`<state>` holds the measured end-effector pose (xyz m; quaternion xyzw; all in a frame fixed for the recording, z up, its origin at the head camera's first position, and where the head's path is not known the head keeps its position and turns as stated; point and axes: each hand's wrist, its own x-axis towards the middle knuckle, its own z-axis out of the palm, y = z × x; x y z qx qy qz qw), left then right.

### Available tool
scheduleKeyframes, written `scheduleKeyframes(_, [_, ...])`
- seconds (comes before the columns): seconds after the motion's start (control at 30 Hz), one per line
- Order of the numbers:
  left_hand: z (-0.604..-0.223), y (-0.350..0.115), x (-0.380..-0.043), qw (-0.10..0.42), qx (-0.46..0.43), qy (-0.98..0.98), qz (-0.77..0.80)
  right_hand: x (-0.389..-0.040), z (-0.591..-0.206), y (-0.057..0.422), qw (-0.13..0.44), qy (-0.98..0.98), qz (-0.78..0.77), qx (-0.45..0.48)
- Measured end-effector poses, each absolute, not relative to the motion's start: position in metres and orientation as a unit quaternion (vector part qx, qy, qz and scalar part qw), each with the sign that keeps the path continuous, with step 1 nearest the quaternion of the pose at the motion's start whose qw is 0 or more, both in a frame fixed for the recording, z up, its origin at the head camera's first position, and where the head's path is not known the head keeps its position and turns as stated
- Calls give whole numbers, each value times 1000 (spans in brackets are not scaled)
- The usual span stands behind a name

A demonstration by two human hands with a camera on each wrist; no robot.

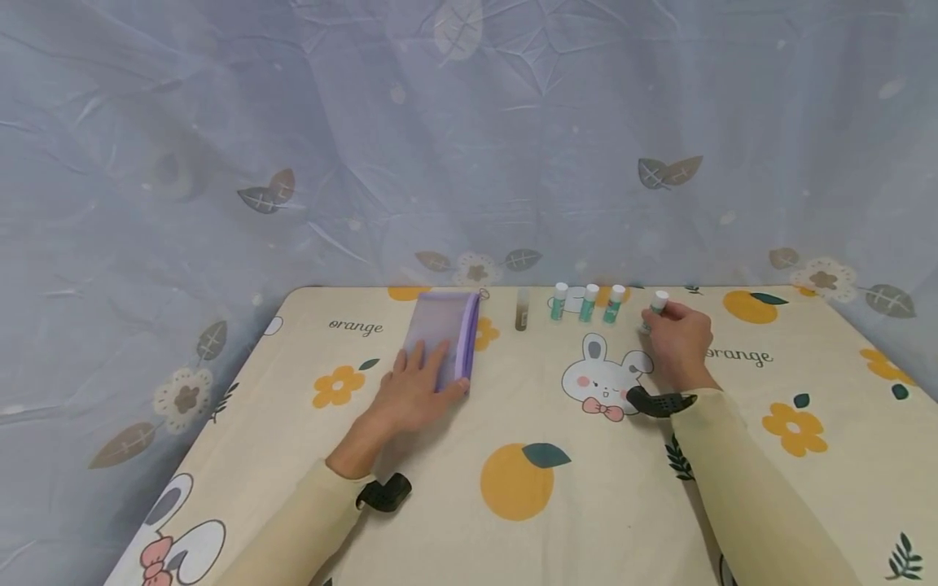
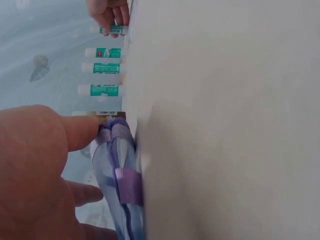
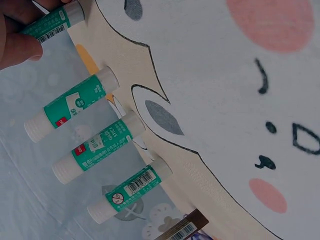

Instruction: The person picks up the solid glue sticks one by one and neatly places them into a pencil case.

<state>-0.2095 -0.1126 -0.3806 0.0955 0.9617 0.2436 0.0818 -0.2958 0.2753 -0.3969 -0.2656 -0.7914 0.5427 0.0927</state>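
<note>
My left hand (image 1: pixel 412 397) rests with straight, spread fingers on a translucent purple zip pouch (image 1: pixel 438 319), which lies on the left half of the table. The pouch's zipper edge (image 2: pixel 129 187) shows in the left wrist view, close to the thumb. At the right, my right hand (image 1: pixel 681 332) pinches a green glue stick (image 3: pixel 52 25) with a white cap, upright at the table's surface. Left of it stand three more green glue sticks (image 1: pixel 589 303) in a row. A brown-labelled tube (image 1: pixel 522 314) stands between them and the pouch.
The table wears a cream cloth (image 1: pixel 440 537) printed with oranges, flowers and rabbits. Behind it hangs a grey-blue curtain (image 1: pixel 469 146) with leaf prints, close to the tubes. Black wrist straps (image 1: pixel 659 402) sit on both forearms.
</note>
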Motion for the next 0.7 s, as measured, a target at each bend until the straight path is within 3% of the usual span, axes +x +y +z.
scheduleKeyframes(0.7, [-388, -95, -210, 48, 36, 967, 248, -294, -394, 273, 105, -794, 538, -264])
